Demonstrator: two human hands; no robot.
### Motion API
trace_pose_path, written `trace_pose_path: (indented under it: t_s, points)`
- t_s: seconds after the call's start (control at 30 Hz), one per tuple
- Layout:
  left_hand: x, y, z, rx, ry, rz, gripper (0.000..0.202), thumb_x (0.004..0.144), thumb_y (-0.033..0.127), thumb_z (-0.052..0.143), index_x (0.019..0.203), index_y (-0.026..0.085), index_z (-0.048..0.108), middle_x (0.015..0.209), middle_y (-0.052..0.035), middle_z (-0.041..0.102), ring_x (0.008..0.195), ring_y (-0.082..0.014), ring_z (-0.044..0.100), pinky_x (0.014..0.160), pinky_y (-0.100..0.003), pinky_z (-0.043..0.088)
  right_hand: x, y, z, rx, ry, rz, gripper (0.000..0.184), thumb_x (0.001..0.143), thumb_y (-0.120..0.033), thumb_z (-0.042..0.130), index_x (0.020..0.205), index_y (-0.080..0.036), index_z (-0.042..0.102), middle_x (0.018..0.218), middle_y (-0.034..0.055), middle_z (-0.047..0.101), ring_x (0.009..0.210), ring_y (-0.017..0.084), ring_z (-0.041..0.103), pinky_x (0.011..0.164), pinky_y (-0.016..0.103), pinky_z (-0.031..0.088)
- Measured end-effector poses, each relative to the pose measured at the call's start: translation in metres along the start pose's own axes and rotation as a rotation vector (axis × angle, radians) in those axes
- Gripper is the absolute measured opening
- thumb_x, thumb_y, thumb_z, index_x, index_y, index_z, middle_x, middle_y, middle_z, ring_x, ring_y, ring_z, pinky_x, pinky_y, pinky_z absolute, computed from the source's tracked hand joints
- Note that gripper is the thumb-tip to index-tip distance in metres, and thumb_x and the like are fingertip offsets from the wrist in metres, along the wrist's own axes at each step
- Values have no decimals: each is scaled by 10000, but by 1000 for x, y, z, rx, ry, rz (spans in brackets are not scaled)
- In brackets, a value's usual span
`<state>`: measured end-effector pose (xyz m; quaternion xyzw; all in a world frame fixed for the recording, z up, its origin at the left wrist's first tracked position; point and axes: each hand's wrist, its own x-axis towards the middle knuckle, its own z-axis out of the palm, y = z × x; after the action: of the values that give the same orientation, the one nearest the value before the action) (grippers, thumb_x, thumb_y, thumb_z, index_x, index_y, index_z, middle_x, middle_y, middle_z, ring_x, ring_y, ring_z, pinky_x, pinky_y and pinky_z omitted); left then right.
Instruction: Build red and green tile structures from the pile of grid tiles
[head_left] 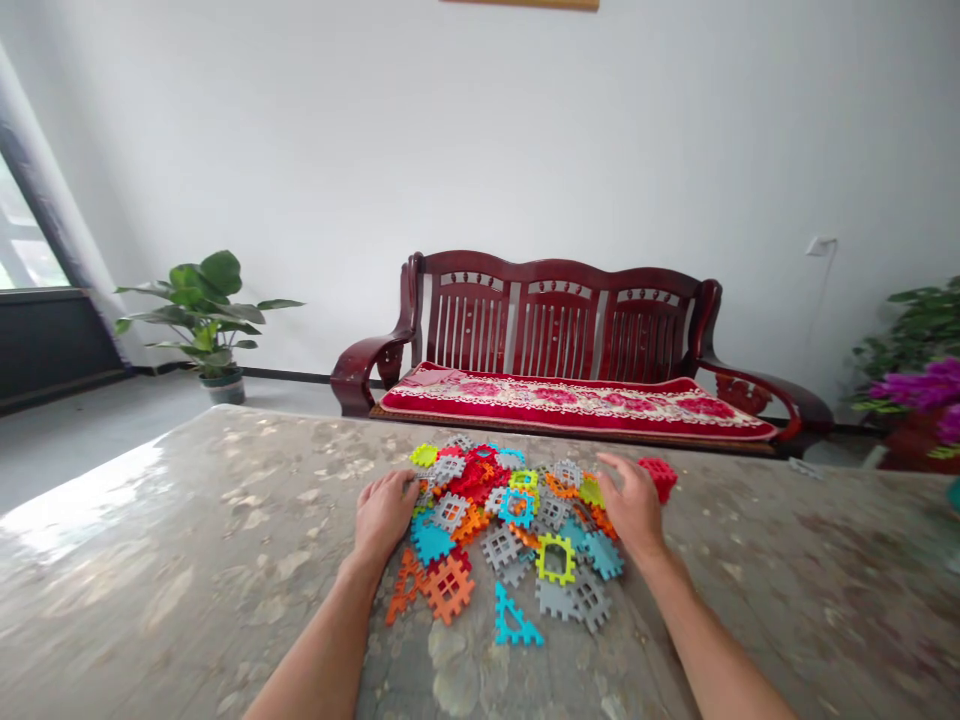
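Note:
A loose heap of colourful plastic interlocking tiles with toothed edges lies between my hands. My left hand (386, 510) rests at the heap's left edge with its fingers loosely bent, touching the outer tiles. On the other side my right hand (631, 505) is open, thumb and fingers apart, beside the right edge. Nearest me are a blue triangular tile (512, 622), an orange window tile (449, 590) and a yellow-green frame tile (556, 560). Grey tiles (590, 600) lie close by. Just past my right hand sits a red piece (660, 478), partly hidden by it.
A patterned grey-brown cloth covers the table (225, 580). Behind it stands a dark red wooden bench (559, 310) with a red floral seat cover (577, 405). A potted plant (214, 310) is at left, purple flowers (919, 390) at right. A small grey piece (805, 467) lies near the far edge.

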<state>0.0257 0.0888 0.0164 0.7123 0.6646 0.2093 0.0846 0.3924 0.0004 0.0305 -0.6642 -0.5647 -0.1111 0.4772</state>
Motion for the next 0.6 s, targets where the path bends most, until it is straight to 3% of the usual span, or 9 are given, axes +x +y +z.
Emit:
trace_pose_path:
  t_s: [0.2, 0.33, 0.43, 0.6]
  points:
    - [-2, 2, -1, -17, 11, -4, 344, 920, 342, 384, 1072, 243, 675, 1223, -65, 696, 1183, -236, 594, 1067, -411, 334, -4, -79, 26, 40, -386, -98, 287, 823, -226, 527, 1033, -240, 722, 1054, 47, 732, 1049, 223, 607, 959, 362, 441]
    - [-3, 3, -1, -29, 23, -8, 331, 914, 335, 396, 1057, 239, 679, 1214, -71, 696, 1169, -238, 598, 1068, -419, 327, -1, -123, 49, -28, -546, -199, 327, 813, -181, 545, 1086, -245, 712, 1128, 38, 717, 1106, 214, 576, 988, 336, 406]
    - [-3, 2, -1, -42, 28, 0, 316, 912, 336, 405, 1028, 248, 684, 1194, -60, 702, 1159, -231, 600, 1067, -416, 323, 4, -142, 67, -129, -629, -186, 321, 814, -196, 552, 1091, -246, 708, 1124, 43, 718, 1099, 214, 580, 962, 319, 402]
    - [-4, 3, -1, -61, 36, 8, 283, 906, 329, 424, 972, 260, 690, 1136, -45, 716, 1132, -218, 604, 1048, -397, 333, 7, -159, 91, -289, -703, -109, 333, 871, -357, 519, 1146, -240, 665, 1078, 69, 724, 1071, 238, 596, 905, 342, 401]
